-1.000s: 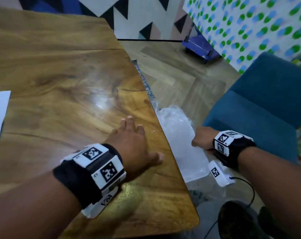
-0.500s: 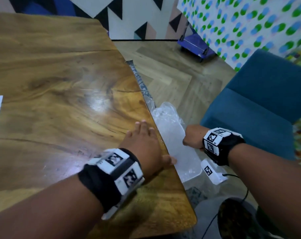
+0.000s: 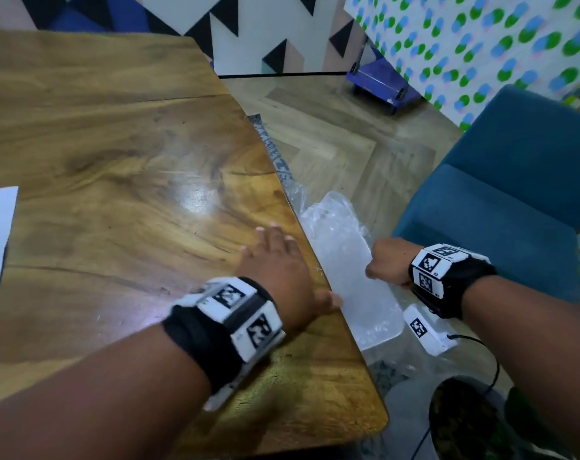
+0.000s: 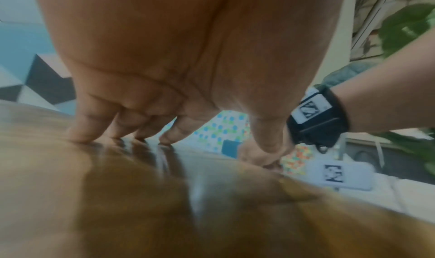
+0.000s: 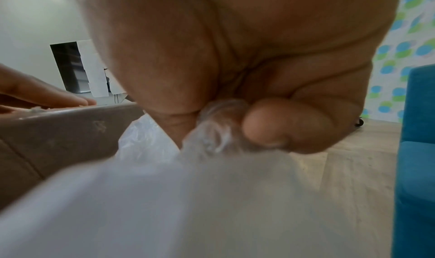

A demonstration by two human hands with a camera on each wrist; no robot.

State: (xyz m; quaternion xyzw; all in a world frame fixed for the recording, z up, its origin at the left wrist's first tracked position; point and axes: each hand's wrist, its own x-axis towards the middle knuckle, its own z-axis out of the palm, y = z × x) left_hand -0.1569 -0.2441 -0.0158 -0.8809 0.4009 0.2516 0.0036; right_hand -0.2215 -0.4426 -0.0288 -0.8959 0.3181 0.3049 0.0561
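My left hand (image 3: 277, 270), fingers flat, presses the counter (image 3: 116, 194) edge; my right hand (image 3: 386, 263) grips a plastic bag (image 3: 348, 257) just beside it. Probably next: sweep crumbs in.

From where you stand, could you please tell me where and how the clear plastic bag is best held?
Probably at the bunched edge, from the right, where the right hand pinches the plastic bag. The film is limp, so only gathered plastic gives purchase, and the table blocks its left side.

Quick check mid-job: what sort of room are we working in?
Probably a home living or dining room: a wooden table, a blue upholstered chair beside it, herringbone wood flooring and patterned walls.
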